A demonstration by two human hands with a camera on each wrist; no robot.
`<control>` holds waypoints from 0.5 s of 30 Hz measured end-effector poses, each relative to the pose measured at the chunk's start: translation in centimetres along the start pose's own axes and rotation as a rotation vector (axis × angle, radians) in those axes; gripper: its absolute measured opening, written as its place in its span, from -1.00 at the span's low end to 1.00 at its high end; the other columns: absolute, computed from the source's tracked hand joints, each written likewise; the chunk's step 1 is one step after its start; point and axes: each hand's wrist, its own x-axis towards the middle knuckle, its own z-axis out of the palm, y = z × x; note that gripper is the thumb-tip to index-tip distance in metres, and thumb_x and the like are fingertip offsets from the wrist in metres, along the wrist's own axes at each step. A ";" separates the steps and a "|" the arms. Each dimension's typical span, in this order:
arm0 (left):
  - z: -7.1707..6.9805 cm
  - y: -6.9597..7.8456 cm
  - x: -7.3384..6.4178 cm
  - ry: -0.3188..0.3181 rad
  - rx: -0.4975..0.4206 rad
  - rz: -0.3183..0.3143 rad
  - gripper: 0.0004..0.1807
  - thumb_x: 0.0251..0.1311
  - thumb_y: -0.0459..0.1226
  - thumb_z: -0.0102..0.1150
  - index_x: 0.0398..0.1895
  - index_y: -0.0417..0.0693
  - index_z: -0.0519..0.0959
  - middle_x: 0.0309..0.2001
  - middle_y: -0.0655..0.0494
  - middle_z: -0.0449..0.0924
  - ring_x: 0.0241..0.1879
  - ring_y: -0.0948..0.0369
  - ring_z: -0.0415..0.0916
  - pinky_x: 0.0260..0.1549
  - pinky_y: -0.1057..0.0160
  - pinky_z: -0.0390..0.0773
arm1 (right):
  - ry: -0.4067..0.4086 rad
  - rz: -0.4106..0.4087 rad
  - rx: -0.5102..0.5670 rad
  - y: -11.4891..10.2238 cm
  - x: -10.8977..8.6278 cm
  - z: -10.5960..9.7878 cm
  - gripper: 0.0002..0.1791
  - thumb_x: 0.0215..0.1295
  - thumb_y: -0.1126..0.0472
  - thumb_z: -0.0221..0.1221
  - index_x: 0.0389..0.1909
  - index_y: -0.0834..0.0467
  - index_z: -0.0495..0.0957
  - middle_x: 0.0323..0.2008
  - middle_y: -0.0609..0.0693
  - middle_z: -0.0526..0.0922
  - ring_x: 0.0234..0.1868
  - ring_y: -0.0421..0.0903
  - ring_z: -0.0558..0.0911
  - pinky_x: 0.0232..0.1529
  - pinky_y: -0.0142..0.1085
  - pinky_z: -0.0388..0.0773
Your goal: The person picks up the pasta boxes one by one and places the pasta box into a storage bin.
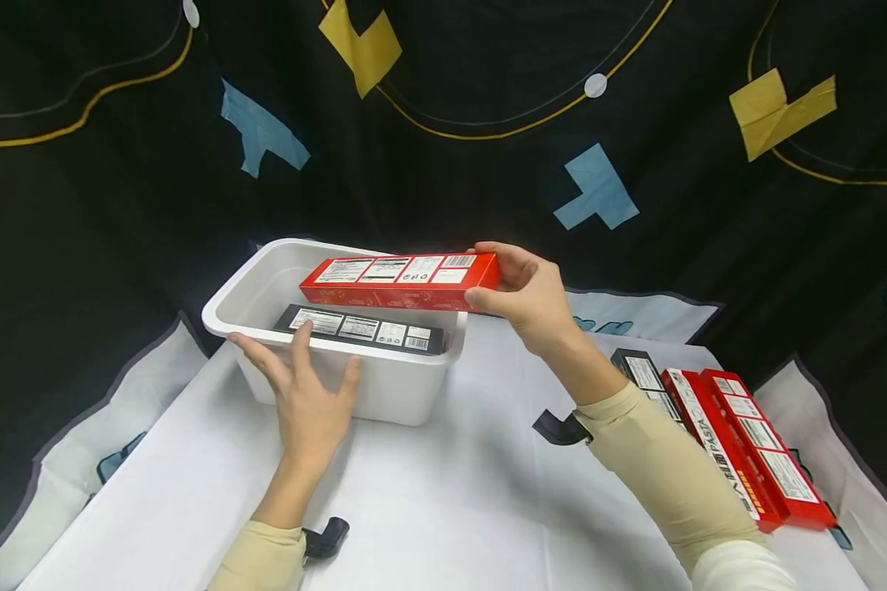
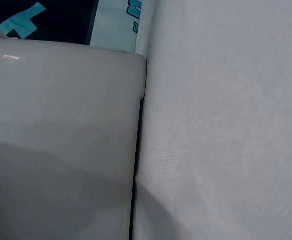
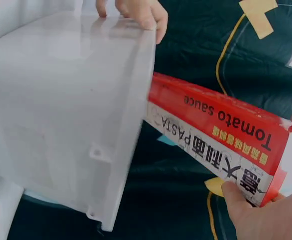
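Presently, right hand [image 1: 528,300] grips red pasta box [image 1: 395,297] by one end, above right edge of white bin [image 1: 395,390]; left hand [image 1: 314,402], fingers spread, touches near edge; dark box [image 1: 373,330] inside.

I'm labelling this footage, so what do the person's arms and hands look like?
The left hand and right hand are bare, without gloves. The left sleeve and right sleeve are beige; white fabric shows farther up the right one. A curved black piece sits near each sleeve's end.

The white bin [image 1: 406,396] hides the lower part of the black box [image 1: 362,329] inside, its small print illegible.
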 end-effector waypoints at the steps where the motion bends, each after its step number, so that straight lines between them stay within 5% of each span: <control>1: 0.0 0.0 0.0 0.003 -0.003 0.006 -0.15 0.06 0.12 0.31 0.43 0.19 0.25 0.50 -0.02 -0.75 0.48 0.07 -0.70 0.10 -0.10 0.41 | -0.013 0.011 0.001 0.2 0.1 0.3 -0.35 0.07 0.29 0.41 0.25 0.19 0.48 0.15 0.04 0.57 0.04 0.10 0.57 -0.05 -0.12 0.58; 15: 0.0 -0.1 -0.1 0.003 0.003 0.012 -0.15 0.07 0.14 0.28 0.44 0.21 0.21 0.51 -0.01 -0.73 0.47 0.05 -0.71 0.15 -0.10 0.38 | -0.151 0.245 -0.052 3.3 1.8 5.0 -0.46 0.04 0.28 0.41 0.12 0.03 0.59 0.10 -0.08 0.58 0.12 0.02 0.49 -0.11 -0.12 0.60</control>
